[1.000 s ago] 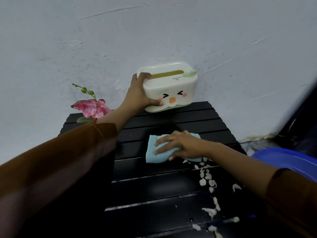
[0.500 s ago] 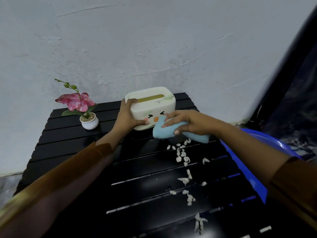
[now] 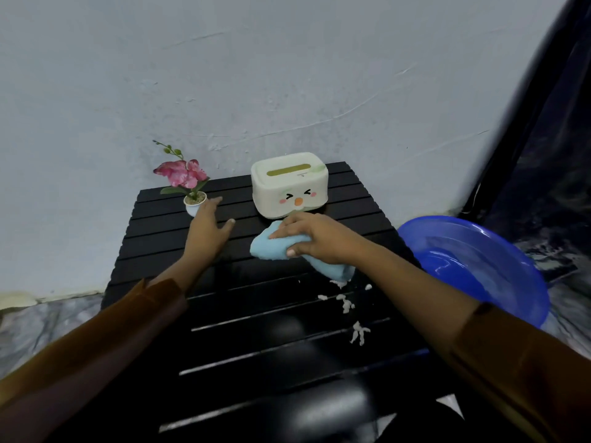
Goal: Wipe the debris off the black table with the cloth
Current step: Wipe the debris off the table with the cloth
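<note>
The black slatted table (image 3: 166,257) fills the middle of the view. My right hand (image 3: 315,238) grips a bunched light blue cloth (image 3: 271,247) and presses it on the slats just in front of the tissue box. Small white debris bits (image 3: 347,305) lie scattered on the slats below and right of the cloth, with another clump (image 3: 359,332) nearer me. My left hand (image 3: 208,231) hovers open over the table, fingers spread, holding nothing, its fingertips close to the small flower pot.
A cream tissue box (image 3: 289,183) with a cartoon face stands at the table's back edge. A pink flower in a small white pot (image 3: 193,204) stands at the back left. A blue plastic basin (image 3: 473,260) sits off the table's right side. A grey wall rises behind.
My left hand set the tissue box down at the back of the table and let go, moving left toward the flower pot. My right hand bunched the cloth and swept it across the slats.
</note>
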{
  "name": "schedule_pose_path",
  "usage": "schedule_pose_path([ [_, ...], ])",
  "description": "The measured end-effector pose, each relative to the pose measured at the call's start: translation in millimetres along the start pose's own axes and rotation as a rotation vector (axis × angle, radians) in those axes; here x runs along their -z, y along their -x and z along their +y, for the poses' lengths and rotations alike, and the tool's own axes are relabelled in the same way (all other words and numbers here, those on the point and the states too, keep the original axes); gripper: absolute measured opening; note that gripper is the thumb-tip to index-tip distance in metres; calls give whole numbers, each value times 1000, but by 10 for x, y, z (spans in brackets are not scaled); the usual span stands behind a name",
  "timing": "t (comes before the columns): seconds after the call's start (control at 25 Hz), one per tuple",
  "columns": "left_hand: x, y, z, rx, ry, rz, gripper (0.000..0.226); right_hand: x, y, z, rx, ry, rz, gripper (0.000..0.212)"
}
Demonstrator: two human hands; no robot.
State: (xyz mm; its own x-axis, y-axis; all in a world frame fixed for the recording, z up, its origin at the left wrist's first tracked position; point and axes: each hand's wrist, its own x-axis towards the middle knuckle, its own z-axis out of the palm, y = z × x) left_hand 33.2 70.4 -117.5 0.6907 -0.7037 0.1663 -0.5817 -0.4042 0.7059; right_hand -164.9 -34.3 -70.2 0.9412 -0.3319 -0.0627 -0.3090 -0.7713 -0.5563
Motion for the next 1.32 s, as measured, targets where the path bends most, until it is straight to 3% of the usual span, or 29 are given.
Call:
schedule_pose_path([
  [0.28, 266, 1019, -288, 135, -152, -38, 55, -524, 480, -494, -83, 25, -4, 42],
  [0.64, -179, 1868, -403, 139, -419, -105, 58, -1506, 1221, -314, -132, 441, 148, 56],
  [0.76, -225, 1889, -349, 137, -418, -114, 58, -1482, 1241, -184, -186, 516, 202, 48],
  [1.04, -332, 1761, -58, 67, -417, -108, 57, -1070, 1060, 384, -257, 440, 275, 44],
  [1.24, -551, 1647, 343, -1, -396, -92, 58, -742, 1003, 580, -355, 427, 174, 53],
  [1.32, -673, 1619, 570, 21, -350, -72, 60, -669, 1091, 561, -364, 358, 213, 60],
])
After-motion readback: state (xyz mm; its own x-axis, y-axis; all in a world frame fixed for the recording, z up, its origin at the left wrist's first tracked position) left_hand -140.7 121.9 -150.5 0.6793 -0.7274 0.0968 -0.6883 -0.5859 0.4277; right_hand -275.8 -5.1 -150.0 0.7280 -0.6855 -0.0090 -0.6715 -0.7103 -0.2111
